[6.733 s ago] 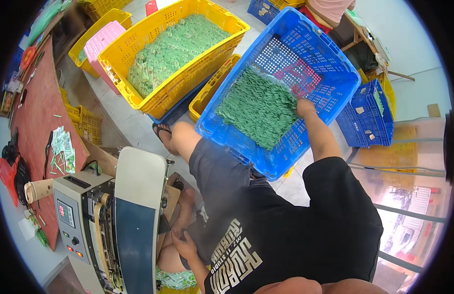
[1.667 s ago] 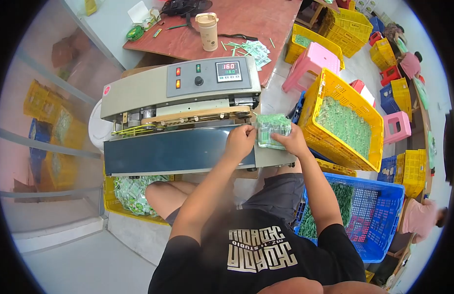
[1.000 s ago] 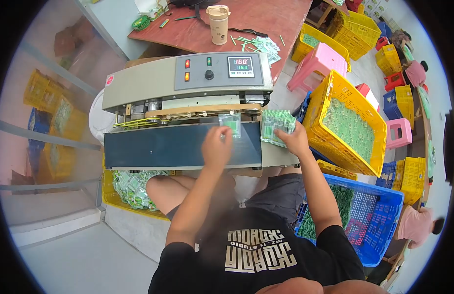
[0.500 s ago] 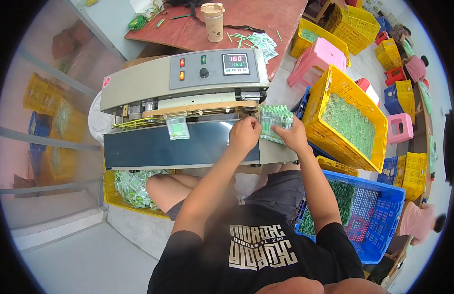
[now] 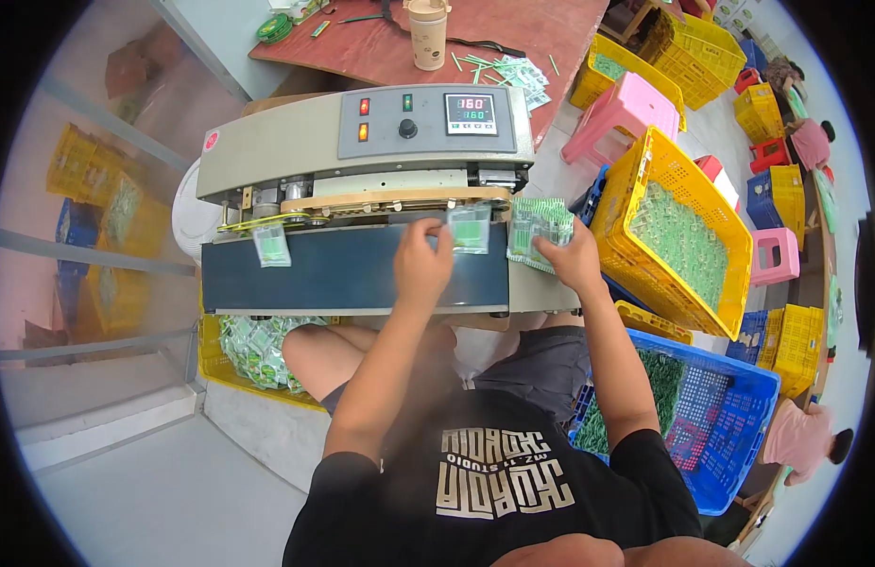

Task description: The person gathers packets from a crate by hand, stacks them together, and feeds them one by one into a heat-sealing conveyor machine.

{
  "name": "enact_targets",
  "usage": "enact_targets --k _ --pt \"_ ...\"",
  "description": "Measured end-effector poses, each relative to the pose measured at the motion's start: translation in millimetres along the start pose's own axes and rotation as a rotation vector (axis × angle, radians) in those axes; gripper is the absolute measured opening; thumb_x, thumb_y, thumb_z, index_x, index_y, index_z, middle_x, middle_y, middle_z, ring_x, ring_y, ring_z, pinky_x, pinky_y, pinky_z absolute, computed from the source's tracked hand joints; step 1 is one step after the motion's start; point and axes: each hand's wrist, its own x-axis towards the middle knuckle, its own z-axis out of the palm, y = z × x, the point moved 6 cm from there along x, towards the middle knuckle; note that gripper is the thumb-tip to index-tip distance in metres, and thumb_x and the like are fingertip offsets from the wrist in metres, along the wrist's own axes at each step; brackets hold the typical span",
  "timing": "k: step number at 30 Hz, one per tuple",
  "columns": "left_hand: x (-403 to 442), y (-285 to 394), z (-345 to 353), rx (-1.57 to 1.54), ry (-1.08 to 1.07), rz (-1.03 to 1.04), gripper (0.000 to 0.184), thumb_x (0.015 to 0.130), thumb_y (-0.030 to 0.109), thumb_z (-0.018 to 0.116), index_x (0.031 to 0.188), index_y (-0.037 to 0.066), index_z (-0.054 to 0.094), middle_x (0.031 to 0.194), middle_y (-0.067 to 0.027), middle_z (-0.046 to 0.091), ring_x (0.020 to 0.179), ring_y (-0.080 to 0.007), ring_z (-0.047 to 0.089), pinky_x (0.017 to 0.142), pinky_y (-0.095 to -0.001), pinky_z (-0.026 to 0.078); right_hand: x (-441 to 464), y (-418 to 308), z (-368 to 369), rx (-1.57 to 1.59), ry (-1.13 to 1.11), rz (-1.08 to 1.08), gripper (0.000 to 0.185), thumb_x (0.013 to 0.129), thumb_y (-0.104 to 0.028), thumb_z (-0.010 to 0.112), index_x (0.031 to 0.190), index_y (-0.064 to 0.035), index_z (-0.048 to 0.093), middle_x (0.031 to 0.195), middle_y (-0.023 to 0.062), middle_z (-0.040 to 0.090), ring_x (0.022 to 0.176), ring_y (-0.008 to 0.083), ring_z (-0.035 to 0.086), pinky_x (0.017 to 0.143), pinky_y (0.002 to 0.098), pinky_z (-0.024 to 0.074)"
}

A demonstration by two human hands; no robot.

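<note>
One red-brown desk [image 5: 352, 45] is at the back. In front of it is one long gray machine [image 5: 267, 146] with a flat dark blue belt [image 5: 352, 274]. One big yellow crate [image 5: 617, 203] is to the right of the machine, full of little green and clear things. One blue crate [image 5: 740, 444] is near the person's right arm, with lots of green strips in one end. A smaller yellow bin [image 5: 211, 364] full of packets sits low, at the machine's front left. Two pink stools stand on the right, one close [image 5: 631, 106] and one far [image 5: 776, 255].

The right hand [image 5: 575, 257] has a closed grip on one thick stack of green packets [image 5: 532, 229], with its thumb on top. There are too many in the stack to count. The left hand [image 5: 422, 265] has a narrow grip, its fingers bent by the left side of one loose packet [image 5: 471, 230]. It is blurry, so I cannot tell if it is pinching the packet.

One tan cup [image 5: 428, 38] is up on the desk. Two loose packets hang over the belt: the one by the left hand, and one far left packet [image 5: 272, 246]. The machine has one black knob [image 5: 408, 128].
</note>
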Motion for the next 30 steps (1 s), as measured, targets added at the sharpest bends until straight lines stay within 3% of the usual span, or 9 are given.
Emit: enact_targets --k 2,7,10,12,13,14,22,29,30 --pt "-8 7 -18 0.001 0.07 0.044 0.018 0.095 0.024 0.068 0.097 0.006 0.072 0.093 -0.0145 0.074 0.086 -0.0337 0.072 0.076 -0.0424 0.057 1 2 0 0.008 0.001 -0.007 0.035 0.08 -0.018 0.081 0.108 0.0008 0.071 0.096 0.0155 0.077 0.085 0.0252 0.075 0.081 0.0371 0.0571" --pt "-5 36 37 -0.045 -0.091 0.172 0.018 0.094 0.022 0.069 0.099 0.005 0.074 0.094 -0.0139 0.073 0.086 -0.0349 0.071 0.078 -0.0431 0.056 5 2 3 0.01 -0.015 -0.02 0.036 0.08 -0.018 0.081 0.108 0.0008 0.07 0.095 0.0163 0.077 0.084 0.0272 0.075 0.08 0.0386 0.0572" --pt "1 43 66 -0.052 -0.281 0.094 0.021 0.093 0.024 0.068 0.1 0.006 0.077 0.096 -0.0161 0.075 0.089 -0.036 0.072 0.08 -0.0443 0.057 4 -1 0 -0.097 -0.037 -0.03 0.038 0.083 -0.014 0.08 0.116 -0.0003 0.067 0.1 0.0106 0.076 0.089 0.0185 0.073 0.083 0.0346 0.0565" --pt "4 41 73 -0.004 -0.338 0.007 0.025 0.093 0.027 0.068 0.101 0.006 0.078 0.099 -0.0179 0.076 0.092 -0.0365 0.073 0.082 -0.0451 0.057 4 -6 0 -0.106 -0.044 -0.025 0.039 0.082 -0.016 0.081 0.116 -0.0009 0.068 0.1 0.0111 0.076 0.09 0.02 0.073 0.085 0.0351 0.056" --pt "5 39 73 0.002 -0.348 -0.013 0.027 0.094 0.03 0.067 0.101 0.006 0.078 0.096 -0.0182 0.076 0.091 -0.0371 0.073 0.082 -0.0451 0.057 5 -6 -1 -0.066 0.006 -0.067 0.041 0.076 -0.023 0.083 0.108 0.0004 0.069 0.094 0.0208 0.075 0.088 0.0355 0.074 0.081 0.0413 0.0569" --pt "5 38 73 0.008 -0.353 -0.014 0.027 0.094 0.03 0.067 0.101 0.006 0.078 0.096 -0.0182 0.076 0.091 -0.0371 0.073 0.082 -0.0451 0.057 5 -3 0 -0.061 0.006 -0.061 0.041 0.076 -0.023 0.083 0.108 0.0004 0.069 0.094 0.0208 0.075 0.088 0.0355 0.074 0.081 0.0413 0.0569" --pt "13 23 54 0.043 -0.375 -0.14 0.029 0.094 0.032 0.068 0.101 0.005 0.078 0.091 -0.0174 0.076 0.085 -0.0358 0.074 0.078 -0.0439 0.057 6 -5 3 -0.11 0.002 -0.029 0.04 0.078 -0.023 0.083 0.108 0.0001 0.069 0.094 0.0188 0.076 0.087 0.0329 0.075 0.081 0.0405 0.0573" --pt "8 39 66 0.001 -0.391 -0.007 0.026 0.092 0.03 0.07 0.101 0.007 0.078 0.092 -0.0158 0.077 0.087 -0.0341 0.074 0.079 -0.0432 0.057 3 -5 2 -0.004 0.008 -0.051 0.04 0.078 -0.021 0.083 0.109 0.0001 0.07 0.093 0.0156 0.077 0.085 0.0289 0.075 0.08 0.039 0.0575" --pt "8 41 68 -0.002 -0.396 -0.002 0.026 0.092 0.03 0.07 0.101 0.007 0.078 0.092 -0.0158 0.077 0.087 -0.0341 0.074 0.079 -0.0432 0.057 2 -5 2 -0.051 -0.01 -0.031 0.04 0.08 -0.018 0.083 0.112 0.0001 0.069 0.097 0.0133 0.076 0.086 0.0239 0.074 0.081 0.0363 0.0569"
